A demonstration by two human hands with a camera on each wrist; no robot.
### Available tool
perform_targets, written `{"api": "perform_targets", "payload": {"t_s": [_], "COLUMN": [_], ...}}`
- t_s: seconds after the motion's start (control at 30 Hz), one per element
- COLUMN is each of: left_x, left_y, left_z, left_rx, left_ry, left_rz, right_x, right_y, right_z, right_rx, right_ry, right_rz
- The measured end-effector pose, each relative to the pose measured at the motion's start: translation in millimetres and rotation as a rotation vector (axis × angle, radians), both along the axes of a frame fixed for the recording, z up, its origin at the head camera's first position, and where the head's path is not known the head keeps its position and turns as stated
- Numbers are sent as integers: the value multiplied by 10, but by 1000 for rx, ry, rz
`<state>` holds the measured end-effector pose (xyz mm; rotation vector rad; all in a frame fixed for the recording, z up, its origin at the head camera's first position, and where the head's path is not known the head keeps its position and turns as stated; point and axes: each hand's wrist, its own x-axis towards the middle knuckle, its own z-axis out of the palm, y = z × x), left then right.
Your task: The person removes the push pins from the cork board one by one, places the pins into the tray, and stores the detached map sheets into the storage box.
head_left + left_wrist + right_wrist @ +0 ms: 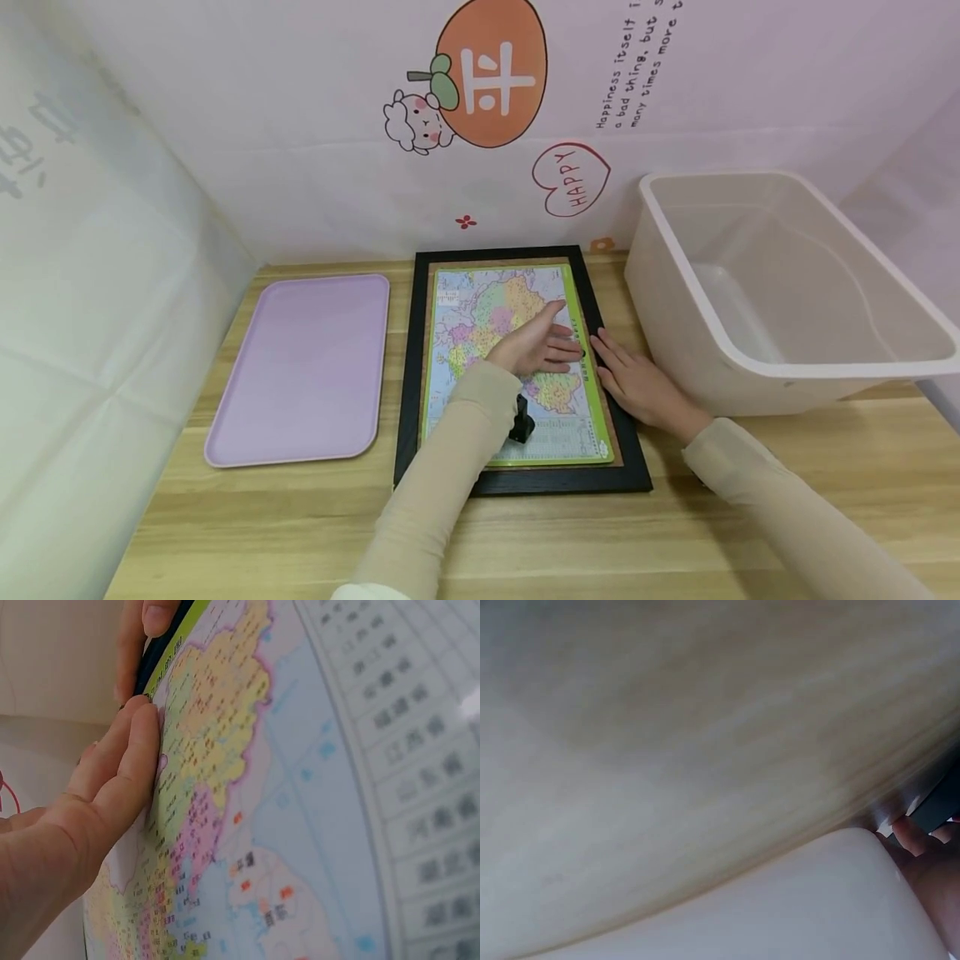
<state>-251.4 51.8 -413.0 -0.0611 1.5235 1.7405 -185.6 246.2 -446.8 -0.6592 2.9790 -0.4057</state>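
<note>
A map (495, 321) with a green border lies over a brown board inside a black frame (411, 367) on the table. My left hand (542, 343) is over the map, its fingers pointing towards the frame's right side. In the left wrist view the fingertips of this left hand (97, 802) touch the map (217, 705) near its green edge. Extended fingers of my right hand (637, 385) rest on the right bar of the frame. The right wrist view shows only part of the right hand (930, 877), at the dark frame edge (939, 801).
Left of the frame lies a purple tray (307, 375). A large white bin (697, 333) stands close to the right hand. Behind the wooden table (270, 533) hangs a printed white cloth (315, 192). A small black device (521, 423) is at the left wrist.
</note>
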Motion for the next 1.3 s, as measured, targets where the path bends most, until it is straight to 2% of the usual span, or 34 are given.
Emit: {"api": "perform_targets", "payload": {"t_s": [0.13, 0.27, 0.67, 0.83, 1.03, 1.3], "left_x": [-5, 1, 2, 7, 46, 117], "left_y": [18, 34, 35, 98, 165, 212], "left_z": [-20, -53, -48, -77, -131, -104], "left_rx": [-22, -41, -62, -157, -256, -433], "left_ry": [47, 81, 100, 166, 260, 417], "left_rz": [-22, -11, -10, 12, 85, 109], "right_x": [2, 12, -19, -24, -18, -18], "right_y": [-1, -3, 13, 20, 8, 24], "right_z": [14, 28, -4, -21, -13, -18], "right_rx": [9, 11, 14, 18, 12, 6], "right_ry": [-3, -2, -16, -19, -22, -18], "right_rz": [0, -2, -5, -7, -10, -10]}}
